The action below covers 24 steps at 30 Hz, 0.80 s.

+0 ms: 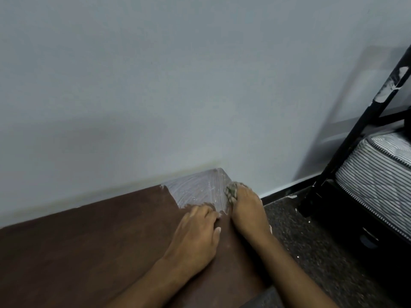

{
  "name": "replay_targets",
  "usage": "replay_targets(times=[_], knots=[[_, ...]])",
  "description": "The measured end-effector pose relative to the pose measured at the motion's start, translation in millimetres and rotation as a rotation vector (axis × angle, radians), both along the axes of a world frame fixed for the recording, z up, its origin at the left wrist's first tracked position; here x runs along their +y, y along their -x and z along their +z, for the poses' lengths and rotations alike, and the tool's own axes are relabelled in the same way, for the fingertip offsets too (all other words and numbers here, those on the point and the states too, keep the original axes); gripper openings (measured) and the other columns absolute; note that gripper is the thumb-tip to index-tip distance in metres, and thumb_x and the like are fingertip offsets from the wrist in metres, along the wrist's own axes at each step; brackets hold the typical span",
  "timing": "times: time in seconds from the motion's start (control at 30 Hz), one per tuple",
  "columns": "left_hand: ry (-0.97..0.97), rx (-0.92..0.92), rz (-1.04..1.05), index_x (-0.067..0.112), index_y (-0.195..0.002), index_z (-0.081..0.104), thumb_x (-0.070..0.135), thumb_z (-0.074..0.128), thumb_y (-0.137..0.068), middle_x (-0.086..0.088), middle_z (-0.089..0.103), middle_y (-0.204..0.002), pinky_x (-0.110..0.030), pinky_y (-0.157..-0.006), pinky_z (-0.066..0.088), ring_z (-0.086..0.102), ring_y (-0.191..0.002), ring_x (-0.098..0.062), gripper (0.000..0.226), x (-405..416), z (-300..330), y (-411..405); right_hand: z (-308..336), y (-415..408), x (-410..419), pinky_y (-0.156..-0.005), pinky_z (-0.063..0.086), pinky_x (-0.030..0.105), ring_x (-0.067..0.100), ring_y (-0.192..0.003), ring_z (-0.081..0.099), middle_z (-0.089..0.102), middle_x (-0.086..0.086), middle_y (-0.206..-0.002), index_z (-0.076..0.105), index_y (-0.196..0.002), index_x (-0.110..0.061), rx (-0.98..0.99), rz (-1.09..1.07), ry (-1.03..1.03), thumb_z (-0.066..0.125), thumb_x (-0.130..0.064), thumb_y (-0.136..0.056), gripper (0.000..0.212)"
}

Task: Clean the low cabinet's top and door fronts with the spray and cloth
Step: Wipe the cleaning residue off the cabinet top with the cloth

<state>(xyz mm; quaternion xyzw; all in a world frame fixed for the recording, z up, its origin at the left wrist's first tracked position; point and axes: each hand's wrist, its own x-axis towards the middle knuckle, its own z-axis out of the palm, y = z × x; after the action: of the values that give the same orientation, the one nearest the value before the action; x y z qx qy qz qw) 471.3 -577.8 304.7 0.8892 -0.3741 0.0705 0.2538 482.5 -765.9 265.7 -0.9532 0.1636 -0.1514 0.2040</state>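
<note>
Two hands on the dark cabinet top [89,252] at its far right corner, right hand [246,210] curled round the cloth [231,192] on white smeared residue [198,190], left hand [195,236] flat, fingers relaxed beside it, wall [178,85] directly behind, black bed frame [360,130] and striped mattress [378,165] right, speckled floor [311,241] between.

two hands, left [195,232] and right [246,210] near 5 o'clock, one cloth [231,192], one brown cabinet top [89,252] with one foamy patch [200,187], one striped mattress [378,165] at 3 o'clock, one black bed frame [360,121]
</note>
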Motion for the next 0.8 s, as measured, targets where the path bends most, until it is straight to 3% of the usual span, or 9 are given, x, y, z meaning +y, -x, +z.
replay_targets(times=[0.1,0.2,0.47,0.7,0.8], knots=[[0.026,-0.001,-0.005,0.027,-0.130,0.055,0.038,0.048,-0.099,0.014,0.050,-0.126,-0.022,-0.106,0.036,0.042,-0.118,-0.003,0.034,1,4,0,15,-58,0,-0.112,0.040,0.041,0.025,-0.129,0.053,0.058,0.007,-0.140,0.051,-0.141,-0.015,0.024,0.031,-0.035,0.042,-0.023,-0.099,0.044],[0.035,-0.009,0.017,0.027,-0.131,0.054,0.038,0.047,-0.099,0.014,0.051,-0.128,-0.024,-0.109,0.035,0.042,-0.120,-0.003,0.035,3,9,-3,30,-80,10,-0.113,0.038,0.041,0.031,-0.129,0.050,0.055,0.014,-0.142,0.049,-0.141,-0.007,0.076,0.044,-0.052,0.043,-0.013,-0.099,0.043],[0.016,-0.011,0.042,0.024,-0.126,0.055,0.037,0.048,-0.098,0.010,0.052,-0.121,-0.026,-0.105,0.037,0.044,-0.115,-0.008,0.032,5,4,-27,19,-44,3,-0.099,0.047,0.043,0.032,-0.116,0.054,0.058,0.013,-0.130,0.052,-0.133,-0.010,0.105,0.040,-0.048,0.047,-0.015,-0.097,0.036],[0.035,0.010,0.054,0.026,-0.132,0.053,0.037,0.049,-0.098,0.013,0.051,-0.123,-0.021,-0.105,0.036,0.043,-0.117,-0.004,0.036,9,1,-28,23,-99,12,-0.107,0.043,0.042,0.031,-0.121,0.054,0.059,0.012,-0.135,0.052,-0.138,-0.011,0.061,0.072,-0.030,0.042,-0.015,-0.096,0.043],[0.032,0.003,0.073,0.027,-0.132,0.054,0.037,0.049,-0.097,0.013,0.051,-0.124,-0.021,-0.104,0.034,0.043,-0.118,-0.005,0.037,16,-1,-30,23,-77,11,-0.105,0.046,0.043,0.027,-0.120,0.057,0.064,0.007,-0.129,0.060,-0.127,-0.017,0.074,0.157,-0.068,0.039,-0.020,-0.089,0.043]])
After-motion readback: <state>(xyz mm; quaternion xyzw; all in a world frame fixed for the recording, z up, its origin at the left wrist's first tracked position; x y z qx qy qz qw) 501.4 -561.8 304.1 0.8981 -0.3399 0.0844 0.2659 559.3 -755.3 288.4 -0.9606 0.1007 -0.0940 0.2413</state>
